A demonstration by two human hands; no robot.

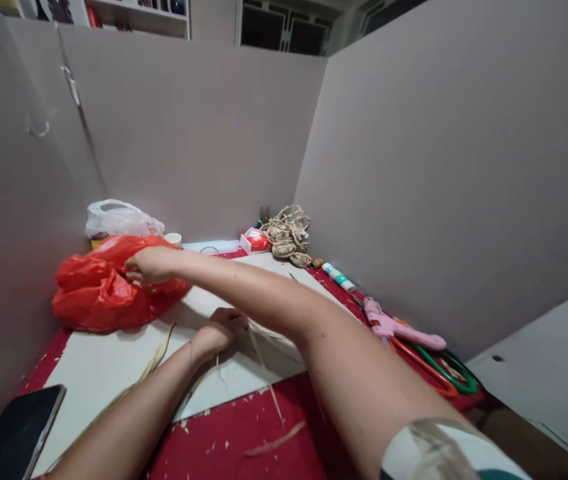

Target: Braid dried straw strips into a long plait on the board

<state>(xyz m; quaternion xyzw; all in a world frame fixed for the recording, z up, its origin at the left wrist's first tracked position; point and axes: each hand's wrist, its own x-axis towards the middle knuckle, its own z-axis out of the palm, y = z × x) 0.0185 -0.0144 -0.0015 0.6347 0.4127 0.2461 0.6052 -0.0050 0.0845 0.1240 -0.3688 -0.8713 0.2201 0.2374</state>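
Note:
My right hand (150, 265) reaches across over my left forearm to a crumpled red plastic bag (97, 303) at the left. Its fingers are curled closed at the folds of the bag's upper side. Lower down, near the middle of a white board (107, 353), my left hand (224, 327) is closed on pale straw-like strips (263, 360). Their thin ends hang out past the fingers toward the board's front edge. My right arm hides part of the strips. A longer yellowish dried strip (161, 350) lies beside my left forearm.
A dark phone or tablet (14, 433) lies at the near left. Coiled braided cord (287, 237) stands at the back, near a red-and-white box (254, 241). A pink glue gun (399, 328) and green-handled tool (444, 367) line the right side. Grey partitions (204, 133) enclose the table.

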